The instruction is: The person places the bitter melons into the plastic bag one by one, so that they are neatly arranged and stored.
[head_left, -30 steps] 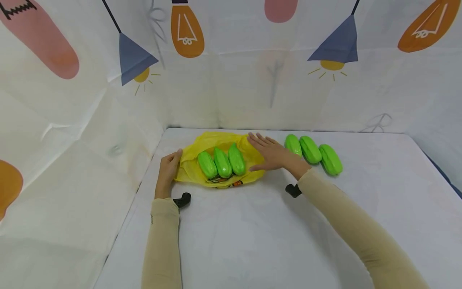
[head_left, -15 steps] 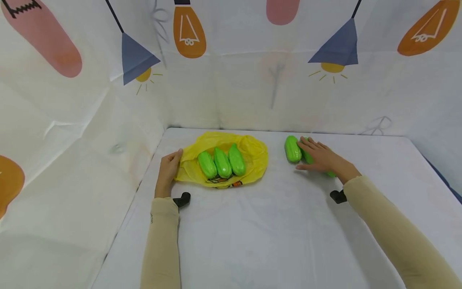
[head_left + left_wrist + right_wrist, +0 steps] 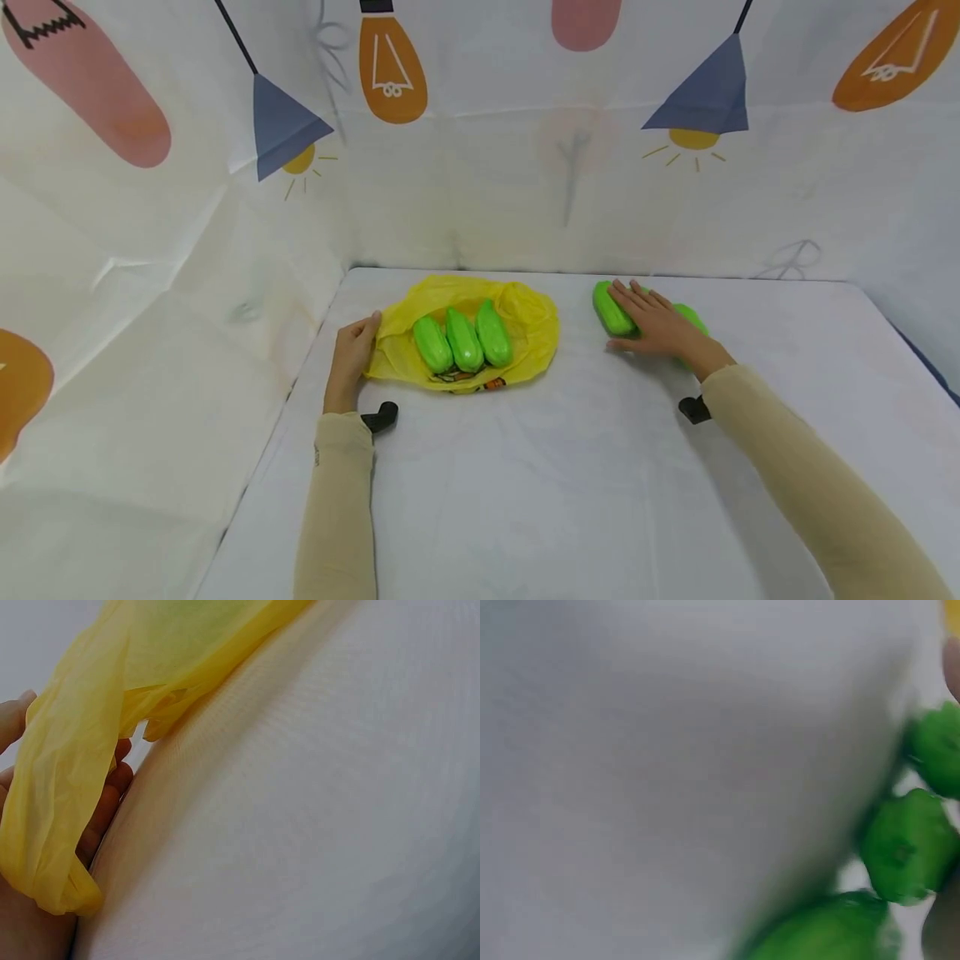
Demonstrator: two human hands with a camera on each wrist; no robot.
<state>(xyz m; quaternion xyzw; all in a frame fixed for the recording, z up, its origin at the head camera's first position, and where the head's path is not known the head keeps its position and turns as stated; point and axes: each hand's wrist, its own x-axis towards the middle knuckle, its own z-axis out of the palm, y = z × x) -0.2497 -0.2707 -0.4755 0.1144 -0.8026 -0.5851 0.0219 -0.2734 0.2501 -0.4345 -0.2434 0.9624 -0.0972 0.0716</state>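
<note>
The table (image 3: 525, 483) has a plain white top, with a straight far edge and a left edge slanting inward to the far left corner. Directly on it, left of centre and near the far edge, lies a crumpled yellow plastic bag (image 3: 538, 333). Well apart to the right, also toward the far side, lie three glossy green vegetables (image 3: 611, 310) side by side, the middle one mostly hidden under the right hand (image 3: 660, 325).

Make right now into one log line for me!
left hand: holds yellow bag | in or on bag: three long green pieces | right hand: over other long green pieces, contact unclear
</note>
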